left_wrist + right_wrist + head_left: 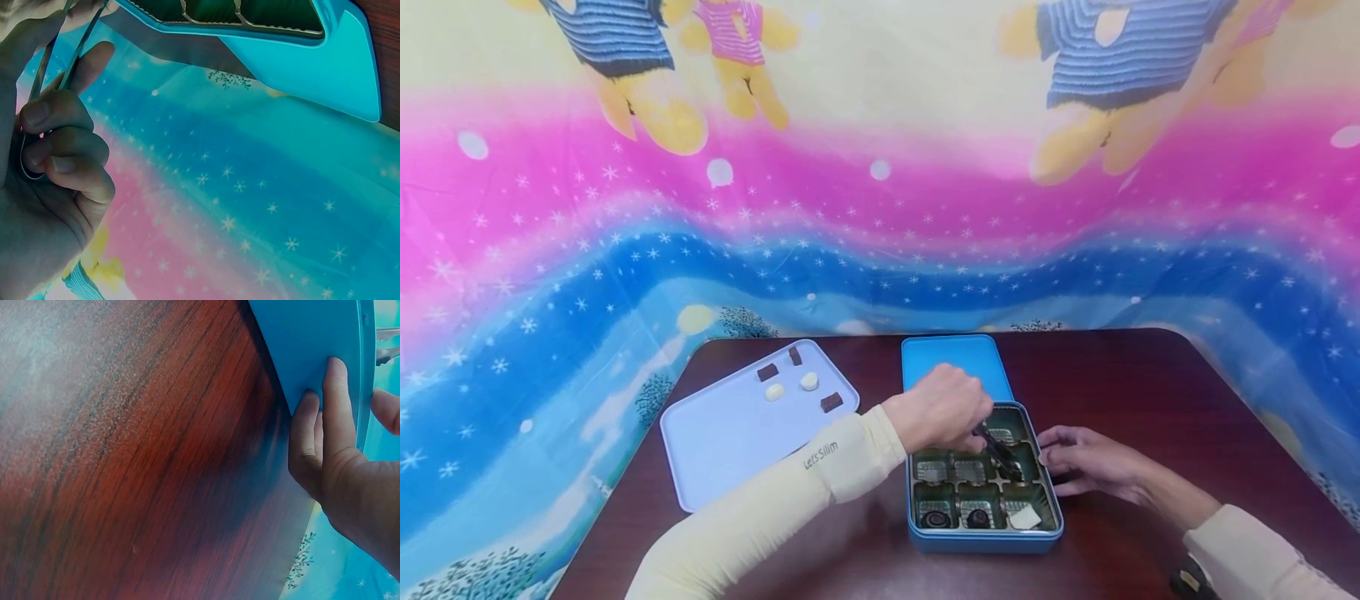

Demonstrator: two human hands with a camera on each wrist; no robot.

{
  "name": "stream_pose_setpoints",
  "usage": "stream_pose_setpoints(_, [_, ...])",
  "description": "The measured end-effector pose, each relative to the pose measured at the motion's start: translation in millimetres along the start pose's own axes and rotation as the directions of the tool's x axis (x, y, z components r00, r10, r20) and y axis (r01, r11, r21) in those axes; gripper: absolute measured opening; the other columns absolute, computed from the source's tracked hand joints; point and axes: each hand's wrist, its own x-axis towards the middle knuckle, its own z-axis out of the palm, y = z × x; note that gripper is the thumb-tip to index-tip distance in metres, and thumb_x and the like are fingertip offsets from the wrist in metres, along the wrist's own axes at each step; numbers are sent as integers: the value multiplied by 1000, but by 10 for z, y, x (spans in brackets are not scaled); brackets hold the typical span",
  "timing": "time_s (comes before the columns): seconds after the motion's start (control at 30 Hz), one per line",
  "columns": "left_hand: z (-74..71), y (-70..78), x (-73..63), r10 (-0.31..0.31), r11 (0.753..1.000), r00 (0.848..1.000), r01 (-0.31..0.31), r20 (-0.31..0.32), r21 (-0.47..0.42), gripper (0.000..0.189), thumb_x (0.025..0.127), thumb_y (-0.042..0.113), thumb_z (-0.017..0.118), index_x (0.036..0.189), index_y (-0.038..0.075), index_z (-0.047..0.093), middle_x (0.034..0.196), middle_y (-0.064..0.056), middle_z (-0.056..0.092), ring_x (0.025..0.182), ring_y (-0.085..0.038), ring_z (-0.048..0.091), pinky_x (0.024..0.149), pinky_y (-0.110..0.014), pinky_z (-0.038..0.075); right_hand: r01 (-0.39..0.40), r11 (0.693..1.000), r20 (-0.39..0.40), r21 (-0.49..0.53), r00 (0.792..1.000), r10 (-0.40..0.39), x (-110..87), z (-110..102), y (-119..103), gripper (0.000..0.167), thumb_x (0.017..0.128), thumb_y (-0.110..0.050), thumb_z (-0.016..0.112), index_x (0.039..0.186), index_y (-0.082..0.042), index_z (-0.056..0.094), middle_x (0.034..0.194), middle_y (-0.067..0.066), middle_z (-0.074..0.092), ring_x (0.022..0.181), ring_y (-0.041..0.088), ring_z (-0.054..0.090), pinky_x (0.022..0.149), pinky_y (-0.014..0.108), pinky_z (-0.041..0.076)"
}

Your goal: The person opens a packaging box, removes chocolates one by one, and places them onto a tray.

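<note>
My left hand (942,408) reaches over the blue tin (985,544) and grips a pair of tongs (996,448). In the left wrist view, several fingers curl round the bent end of the tongs (42,72). Their tips point down into a right-hand compartment of the middle row, where a dark piece shows at the tips. The front row holds a dark swirled chocolate (936,520), a dark chocolate (978,518) and a white square piece (1024,517). My right hand (1093,461) rests straight fingers (338,406) against the tin's right outer wall, thumb right at the rim.
A pale lilac tray (722,450) lies at the left, with dark blocks (831,402) and white pieces (808,382) toward its far right end. The tin's blue lid (951,358) lies behind it on the dark wooden table (1120,375). A printed cloth (880,208) hangs behind.
</note>
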Motion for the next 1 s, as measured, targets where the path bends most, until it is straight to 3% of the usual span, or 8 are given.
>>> stream_pose_setpoints(0.23, [44,45,44,-4,1000,998,5,63,-20,44,90,59,63,66,24,52,53,10,35,46,-8,36,45,-23,31,-5,1000,4,4,1000,5,13,0,3,50,98,-10,50,136,14,29,120,19,61,109,27,63,89,50,55])
stream_pose_setpoints(0.83, [181,-6,47,29,997,999,-26,37,-74,48,90,61,63,62,25,49,54,9,29,47,-8,29,45,-25,21,-1,1000,-6,-4,1000,1,8,1,0,50,97,-9,51,136,14,29,119,19,61,108,28,63,88,49,55])
stream_pose_setpoints(1.0, [217,-29,37,32,994,999,-29,19,-104,43,90,60,63,66,25,54,55,10,33,48,-8,30,46,-25,21,6,1000,0,-6,1000,-6,-1,3,8,49,97,-9,50,136,14,29,118,19,61,109,28,63,88,50,55])
